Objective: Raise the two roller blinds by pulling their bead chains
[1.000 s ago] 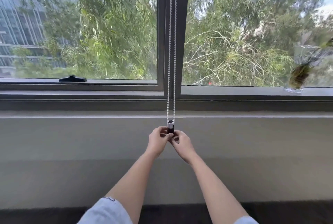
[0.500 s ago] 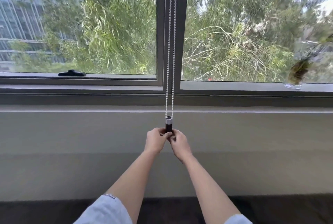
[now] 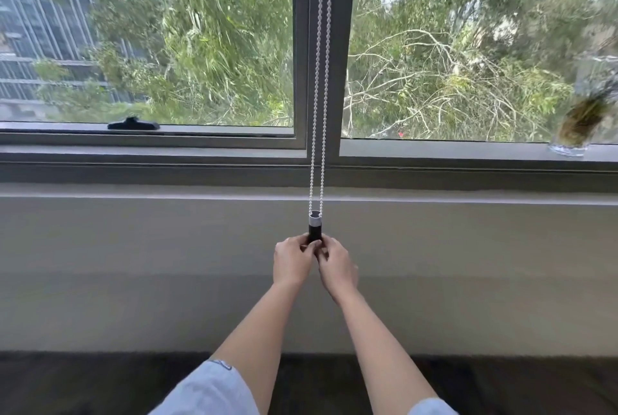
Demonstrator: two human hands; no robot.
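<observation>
Dark floor [image 3: 100, 384] at the bottom, plain wall [image 3: 133, 281] above it, window beyond. Reaching out with both arms, pale sleeves at the near edge. Left hand [image 3: 291, 263] and right hand [image 3: 336, 269] pinching the lower end of the black weight [image 3: 314, 229], fingers closed snug around it from either side. Hanging from that weight, the bead chain [image 3: 321, 80], two strands running straight up the grey frame post [image 3: 339, 47] between the panes and out of the top of the view. Sitting further back on the sill [image 3: 434, 152], a glass vase [image 3: 573, 133] with a plant, far right; a black window handle [image 3: 133, 123], left. No blinds showing over the glass; trees and a building outside. Judging the risk: holding the weight rather than one strand, so pulling down likely dragging both strands together and jamming the chain, or tugging the weight loose. Hauling crooked, possibly skipping beads up top.
</observation>
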